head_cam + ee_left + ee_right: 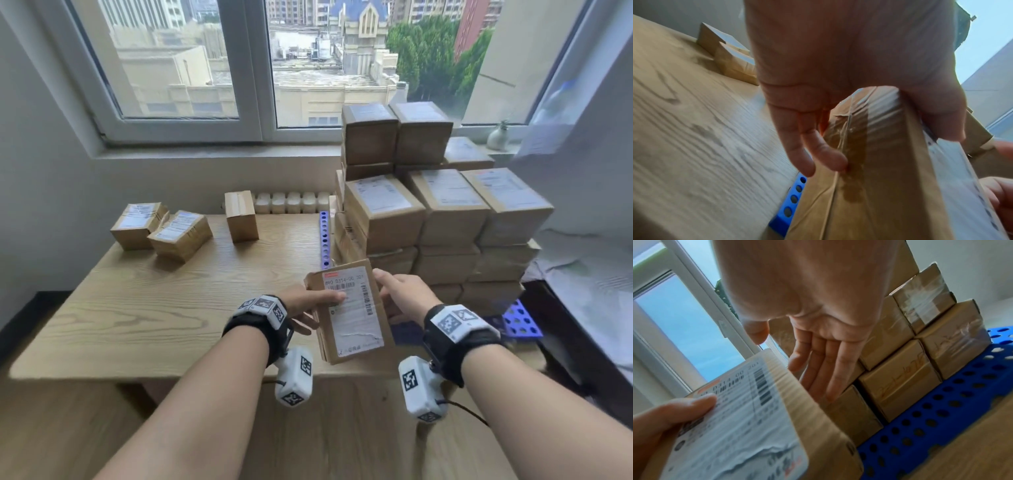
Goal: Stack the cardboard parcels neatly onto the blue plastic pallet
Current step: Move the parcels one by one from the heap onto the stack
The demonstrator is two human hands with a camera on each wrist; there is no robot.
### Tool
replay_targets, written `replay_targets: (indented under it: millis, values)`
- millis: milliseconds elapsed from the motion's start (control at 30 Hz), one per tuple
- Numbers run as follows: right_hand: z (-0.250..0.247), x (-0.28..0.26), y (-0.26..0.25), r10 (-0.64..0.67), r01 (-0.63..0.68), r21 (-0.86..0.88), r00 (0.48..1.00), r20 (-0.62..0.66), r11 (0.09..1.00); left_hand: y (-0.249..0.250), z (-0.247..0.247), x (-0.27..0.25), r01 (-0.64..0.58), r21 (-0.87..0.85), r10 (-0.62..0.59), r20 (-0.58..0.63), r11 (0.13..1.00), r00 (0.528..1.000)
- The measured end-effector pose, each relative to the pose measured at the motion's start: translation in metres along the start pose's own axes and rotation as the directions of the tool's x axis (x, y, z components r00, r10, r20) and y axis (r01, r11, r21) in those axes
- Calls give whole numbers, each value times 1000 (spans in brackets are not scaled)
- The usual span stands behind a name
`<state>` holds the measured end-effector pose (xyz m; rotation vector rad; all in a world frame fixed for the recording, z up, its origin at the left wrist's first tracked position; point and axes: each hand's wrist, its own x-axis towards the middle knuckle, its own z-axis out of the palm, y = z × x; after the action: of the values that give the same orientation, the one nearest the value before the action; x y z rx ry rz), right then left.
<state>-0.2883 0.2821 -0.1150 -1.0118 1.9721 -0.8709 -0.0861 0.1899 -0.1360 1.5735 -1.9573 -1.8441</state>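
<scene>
I hold a cardboard parcel with a white shipping label above the wooden table's front edge, tilted. My left hand grips its left side, thumb on the label and fingers underneath; the left wrist view shows those fingers curled on the taped side of the parcel. My right hand is at the parcel's right edge, its fingers straight and pointing at the stack. The blue perforated pallet lies at the table's right under a tall stack of parcels.
Three loose parcels stand at the table's far left: two side by side and one upright. The window sill behind carries a small vase. A white sheet covers something to the right.
</scene>
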Motion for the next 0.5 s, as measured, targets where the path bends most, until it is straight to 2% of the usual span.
replay_targets:
  millis: [100, 233, 333, 500]
  values:
    - [-8, -13, 8, -8, 3, 44, 993, 117, 999, -7, 16, -13, 23, -37, -24, -33, 999, 999]
    - [-8, -25, 21, -36, 28, 42, 980, 194, 999, -18, 30, -29, 25, -54, -29, -89, 998, 996]
    - [-12, -31, 27, -45, 39, 29, 974, 220, 999, -20, 39, -37, 16, -47, -20, -84, 999, 996]
    - [-34, -40, 33, -66, 62, 30, 981, 183, 998, -3, 54, -40, -18, -23, 17, -39, 1000, 999]
